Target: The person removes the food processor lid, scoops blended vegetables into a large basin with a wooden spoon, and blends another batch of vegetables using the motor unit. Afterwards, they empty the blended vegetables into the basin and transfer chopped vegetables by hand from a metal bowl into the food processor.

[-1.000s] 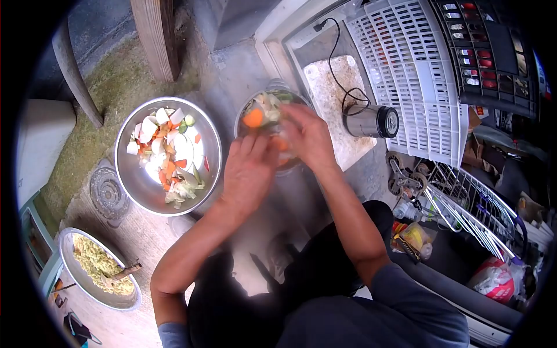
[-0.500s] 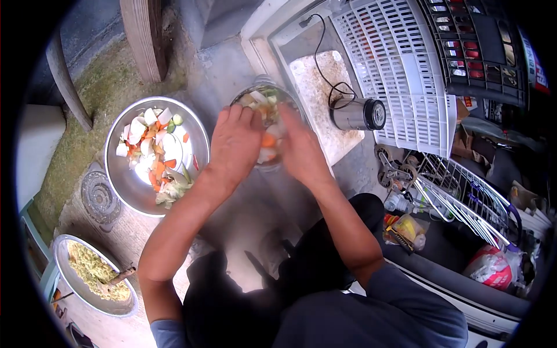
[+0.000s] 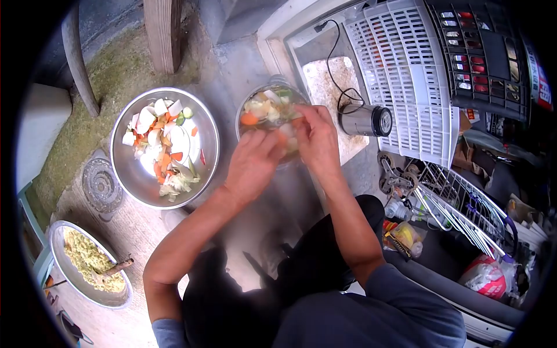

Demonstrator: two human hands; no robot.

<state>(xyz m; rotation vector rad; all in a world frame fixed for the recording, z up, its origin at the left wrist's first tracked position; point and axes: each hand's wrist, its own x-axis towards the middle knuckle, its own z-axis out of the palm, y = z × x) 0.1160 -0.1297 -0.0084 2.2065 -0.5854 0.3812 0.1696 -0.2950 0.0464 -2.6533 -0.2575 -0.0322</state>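
A round clear-sided bowl stands on the ground ahead of me, holding cut pieces of carrot and pale and green vegetables. My left hand is over its near rim, fingers curled and reaching inward. Opposite it, my right hand bends its fingers over the right side of the bowl. Between the fingertips are blurred orange and pale pieces; what each hand grips is not clear. To the left stands a wide steel basin with chopped carrot, white chunks and leafy bits.
At lower left, a metal bowl holds yellow-green mash and a wooden-handled tool. On the right, a steel motor unit with a cord lies on a stained white board. Beyond are a white plastic crate and a wire cart.
My hands have come closer together over the near side of the bowl, fingers more curled. A carrot piece now shows at the bowl's left. The view has shifted slightly.
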